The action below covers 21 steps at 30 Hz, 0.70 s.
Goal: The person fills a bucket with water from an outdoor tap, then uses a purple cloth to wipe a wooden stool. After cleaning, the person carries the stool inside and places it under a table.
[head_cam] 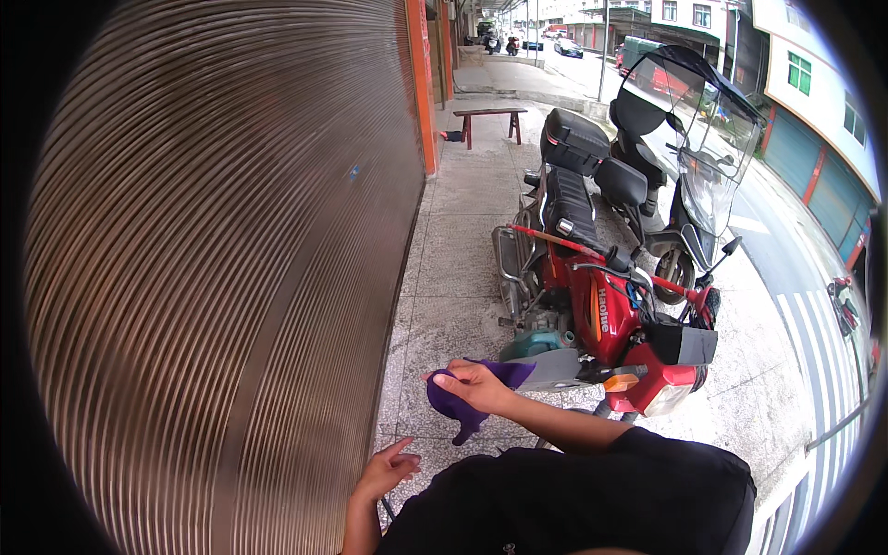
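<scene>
A purple cloth (444, 402) is pinched in my right hand (479, 386), its loose ends hanging below and to the right of the fingers. My left hand (390, 470) is lower down, fingers apart and holding nothing, close to the brown roller shutter (277, 208). Just beyond the cloth stands a red Haojue motorcycle (603, 312) with a black seat and a grey front mudguard. Leaning across it is a red-handled pole (555, 239). Beside the engine sits a teal plastic container (538, 343).
A second, black scooter (649, 166) with a clear windshield canopy is parked behind the motorcycle. Farther along the tiled pavement (451, 270) stands a dark wooden bench (490, 114). An orange door pillar (420, 90) borders the shutter. To the right runs a road with a zebra crossing (818, 347).
</scene>
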Tool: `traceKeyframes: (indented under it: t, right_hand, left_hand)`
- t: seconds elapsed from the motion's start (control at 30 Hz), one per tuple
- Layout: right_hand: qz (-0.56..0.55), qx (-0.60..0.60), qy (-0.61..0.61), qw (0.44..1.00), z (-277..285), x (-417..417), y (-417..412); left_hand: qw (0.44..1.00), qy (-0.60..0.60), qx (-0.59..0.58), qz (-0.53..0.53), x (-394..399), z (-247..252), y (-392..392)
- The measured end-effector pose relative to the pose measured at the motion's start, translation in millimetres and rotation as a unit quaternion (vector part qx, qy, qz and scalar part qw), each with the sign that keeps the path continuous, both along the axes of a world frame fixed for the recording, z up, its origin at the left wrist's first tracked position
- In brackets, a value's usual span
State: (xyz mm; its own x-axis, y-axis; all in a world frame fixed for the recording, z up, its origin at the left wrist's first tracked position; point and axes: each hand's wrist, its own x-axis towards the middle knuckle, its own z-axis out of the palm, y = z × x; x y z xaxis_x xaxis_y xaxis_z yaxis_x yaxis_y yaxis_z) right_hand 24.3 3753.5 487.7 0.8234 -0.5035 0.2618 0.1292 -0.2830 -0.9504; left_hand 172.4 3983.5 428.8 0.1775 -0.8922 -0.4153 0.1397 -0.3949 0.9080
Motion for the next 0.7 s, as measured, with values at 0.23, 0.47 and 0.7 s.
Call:
traceKeyframes:
  t: [0.23,0.47,0.7]
  right_hand:
    - [-0.022,0.146,0.099,0.984,22,58,-48]
    - [0.005,0.182,0.108,0.977,7,131,-165]
    - [0.045,-0.051,0.330,0.941,-29,184,-289]
  left_hand:
    - [0.985,-0.103,-0.140,-0.018,16,15,-135]
    - [0.952,-0.122,-0.199,0.197,130,-31,-242]
    - [0.951,-0.114,-0.246,0.145,265,-4,-362]
